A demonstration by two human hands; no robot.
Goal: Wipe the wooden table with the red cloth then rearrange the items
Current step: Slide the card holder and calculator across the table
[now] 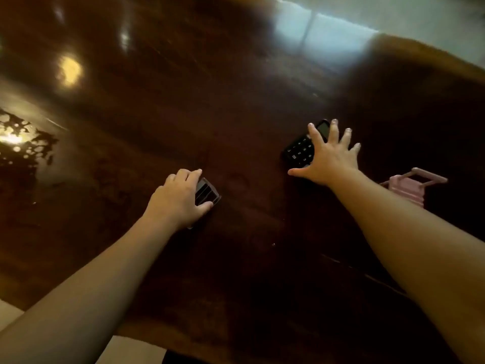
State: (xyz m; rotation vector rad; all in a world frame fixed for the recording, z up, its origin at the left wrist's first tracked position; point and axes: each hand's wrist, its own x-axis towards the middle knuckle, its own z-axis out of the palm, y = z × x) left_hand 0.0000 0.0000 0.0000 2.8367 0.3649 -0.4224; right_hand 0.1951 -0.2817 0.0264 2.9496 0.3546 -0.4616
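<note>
1. The left hand (181,197) is curled around a small dark box-like holder (207,193), fingers over its top edge and thumb at its near corner – a grip that looks suited to sliding or lifting it.
2. The right hand (326,156) is spread wide, fingers fanned, above or on a black keypad device (301,148) with a small screen at its far end; whether the palm is touching it cannot be told, and nothing is gripped yet.
3. A pink ribbed object with a bar-shaped handle (409,187) is seen just beside the right forearm, well apart from the holder.
4. The red cloth is not seen anywhere in view, so the wiping is judged finished and the rearranging step to be in hand.
5. The wooden table (210,101) is dark, glossy and mostly bare – bright lamp reflections and a patterned glare are shown on its left side.
6. Pale floor tiles (393,14) are visible past the far edge, and again at the near left corner.
</note>
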